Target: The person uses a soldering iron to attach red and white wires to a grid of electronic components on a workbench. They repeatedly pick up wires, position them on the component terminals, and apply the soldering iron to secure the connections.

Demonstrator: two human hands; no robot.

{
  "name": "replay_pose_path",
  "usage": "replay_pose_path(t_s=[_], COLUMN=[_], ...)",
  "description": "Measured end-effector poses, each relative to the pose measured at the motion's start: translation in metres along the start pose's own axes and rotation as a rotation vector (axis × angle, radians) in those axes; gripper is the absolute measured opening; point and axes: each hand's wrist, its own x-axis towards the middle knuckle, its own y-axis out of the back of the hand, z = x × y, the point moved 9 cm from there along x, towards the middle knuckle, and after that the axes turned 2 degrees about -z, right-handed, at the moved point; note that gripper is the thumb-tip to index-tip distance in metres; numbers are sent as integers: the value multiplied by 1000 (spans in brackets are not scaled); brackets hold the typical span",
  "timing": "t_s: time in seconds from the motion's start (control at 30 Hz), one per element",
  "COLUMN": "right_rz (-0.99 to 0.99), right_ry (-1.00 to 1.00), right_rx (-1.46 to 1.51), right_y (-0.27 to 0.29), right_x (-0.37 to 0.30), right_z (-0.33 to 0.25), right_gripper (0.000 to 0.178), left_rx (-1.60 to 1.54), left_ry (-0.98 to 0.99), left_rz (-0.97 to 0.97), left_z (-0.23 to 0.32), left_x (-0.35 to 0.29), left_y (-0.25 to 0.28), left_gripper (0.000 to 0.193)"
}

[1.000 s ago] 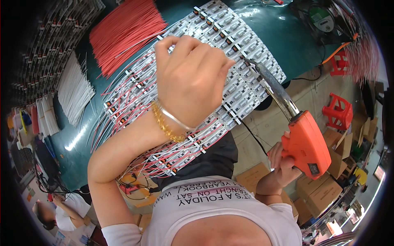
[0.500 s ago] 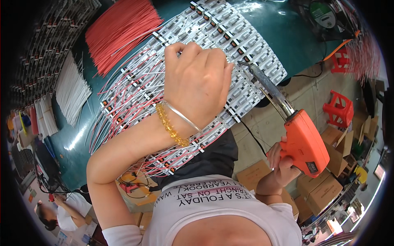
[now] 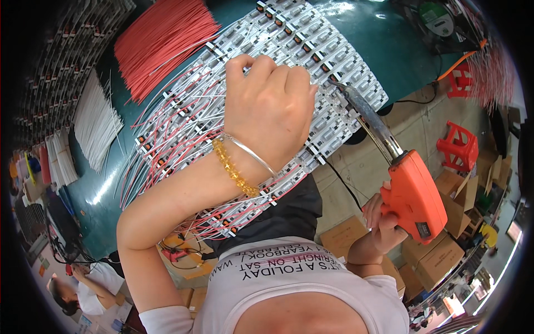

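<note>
Wide panels of small white circuit boards point(image 3: 339, 61) cover the middle of the green table. Over them my left hand point(image 3: 270, 108) is closed, fingers curled under so that their tips and whatever they pinch are hidden. My right hand point(image 3: 384, 220) grips an orange soldering gun point(image 3: 416, 195) by its handle. Its long metal barrel point(image 3: 372, 119) points up and left, with the tip close above the boards, just right of my left hand. Red and white wires point(image 3: 186, 119) trail from the left part of the boards.
A bundle of red wires point(image 3: 164, 42) lies at the far left of the boards, with white wires point(image 3: 97, 125) beside it. On the right are a solder reel point(image 3: 436, 19), red stools point(image 3: 459, 146) and cardboard boxes point(image 3: 436, 259). Another person point(image 3: 89, 289) sits at lower left.
The soldering gun's tip has shifted slightly up and to the right, away from my left hand's fingers. My left hand has moved a little to the right, still closed.
</note>
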Motion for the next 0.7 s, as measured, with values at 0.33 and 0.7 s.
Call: replay_pose_path(t_s=[0.33,0.7], right_rz=[70,9], right_ry=[-191,-7], right_rx=[198,31], right_y=[8,0], right_x=[-14,-4], right_z=[22,8], right_gripper=[56,70], left_rx=[21,26], left_ry=[-19,-32], left_rz=[-13,-48], left_z=[1,2], left_x=[0,-2], left_y=[-2,-5], left_gripper=[14,13])
